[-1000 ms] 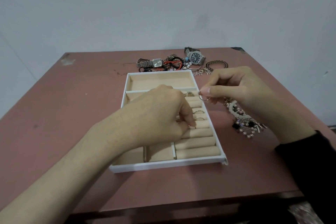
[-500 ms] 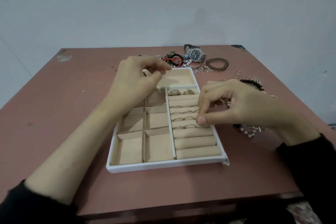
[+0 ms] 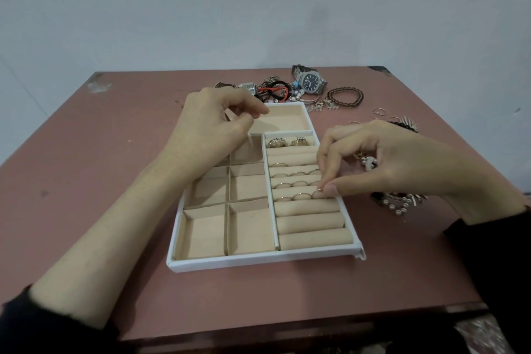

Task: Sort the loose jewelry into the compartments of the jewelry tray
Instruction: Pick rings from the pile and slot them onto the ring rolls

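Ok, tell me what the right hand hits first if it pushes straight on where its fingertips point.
Probably the padded ring roll of the jewelry tray: the right hand, pinching a thin ring, points down at it. Depth unclear.

Bare hands poised, forearms out of dark sleeves (image 3: 502,267).
Left hand (image 3: 212,126) hovers, fingers loosely curled; right hand (image 3: 382,164) tips down, thumb-and-forefinger grip pinching a thin gold ring (image 3: 319,189).

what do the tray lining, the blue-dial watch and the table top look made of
Tray lining: beige, matte, soft-looking, likely velvet or suede-like fabric. Blue-dial watch: silver-grey case and link bracelet with glints, probably steel. Table top: dull reddish-brown coat, chipped pale at the far-left corner; perhaps painted wood, unsure.
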`<action>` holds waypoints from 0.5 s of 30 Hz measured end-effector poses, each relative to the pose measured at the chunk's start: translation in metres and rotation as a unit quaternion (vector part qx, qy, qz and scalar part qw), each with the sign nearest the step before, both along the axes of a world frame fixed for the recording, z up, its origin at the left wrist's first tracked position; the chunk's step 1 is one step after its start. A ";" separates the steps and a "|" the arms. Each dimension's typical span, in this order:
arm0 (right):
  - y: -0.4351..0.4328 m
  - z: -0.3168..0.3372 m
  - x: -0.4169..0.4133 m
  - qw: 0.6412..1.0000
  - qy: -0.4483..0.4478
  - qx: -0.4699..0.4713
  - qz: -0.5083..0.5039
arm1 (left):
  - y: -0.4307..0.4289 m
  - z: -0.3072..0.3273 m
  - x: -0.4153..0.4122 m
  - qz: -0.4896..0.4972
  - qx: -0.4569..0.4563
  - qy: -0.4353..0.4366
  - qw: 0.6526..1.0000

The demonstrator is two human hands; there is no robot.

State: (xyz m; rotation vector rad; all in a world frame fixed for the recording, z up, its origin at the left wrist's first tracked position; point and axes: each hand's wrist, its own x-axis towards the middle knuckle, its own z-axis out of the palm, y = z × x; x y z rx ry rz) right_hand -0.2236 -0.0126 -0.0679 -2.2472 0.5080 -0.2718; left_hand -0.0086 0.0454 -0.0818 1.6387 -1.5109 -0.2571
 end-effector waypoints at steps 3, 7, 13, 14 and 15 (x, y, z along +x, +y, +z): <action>0.000 0.000 0.000 1.000 0.009 0.006 0.001 | 0.000 0.000 0.000 0.000 -0.001 0.002 1.000; 0.000 0.000 0.000 1.000 0.017 0.009 0.000 | -0.001 0.000 0.000 0.004 -0.002 0.003 1.000; 0.001 0.001 0.000 1.000 0.029 0.001 0.001 | 0.001 0.001 -0.001 0.001 0.006 -0.001 1.000; 0.001 0.001 0.000 1.000 0.028 0.006 0.000 | 0.001 0.001 0.000 0.001 0.006 -0.001 1.000; 0.001 0.001 0.000 1.000 0.026 0.011 -0.002 | 0.001 0.001 0.000 0.001 0.006 0.000 1.000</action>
